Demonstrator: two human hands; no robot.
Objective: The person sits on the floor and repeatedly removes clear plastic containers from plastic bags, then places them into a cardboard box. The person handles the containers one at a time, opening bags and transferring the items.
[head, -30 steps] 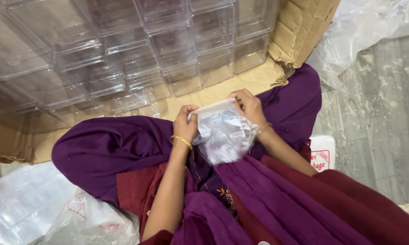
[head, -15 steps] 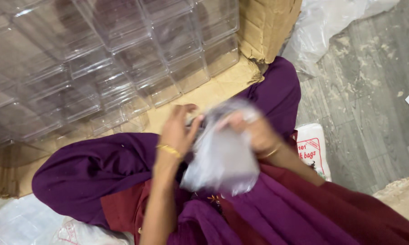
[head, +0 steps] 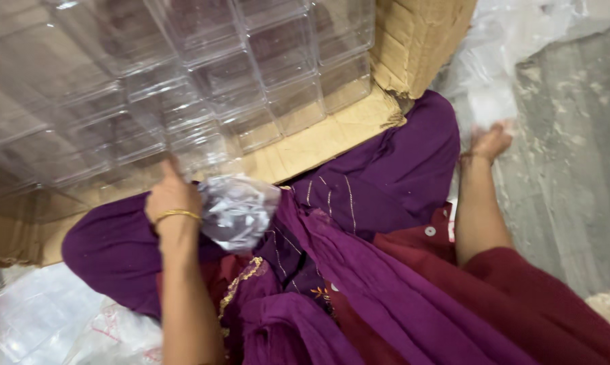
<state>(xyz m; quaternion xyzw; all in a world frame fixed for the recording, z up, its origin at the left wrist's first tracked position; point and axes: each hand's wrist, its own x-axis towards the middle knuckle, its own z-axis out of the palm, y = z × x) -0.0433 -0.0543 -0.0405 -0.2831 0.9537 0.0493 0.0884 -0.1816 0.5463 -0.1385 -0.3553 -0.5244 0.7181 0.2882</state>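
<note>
Clutching a crumpled plastic bag [head: 237,211], left hand [head: 173,197] — right hand [head: 489,140] blurred.

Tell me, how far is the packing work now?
Done: many clear plastic boxes stand stacked in the cardboard carton. In hand: the left hand holds a crumpled clear bag; the right hand reaches toward loose plastic sheets. Left: bare cardboard beside the stack.
</note>
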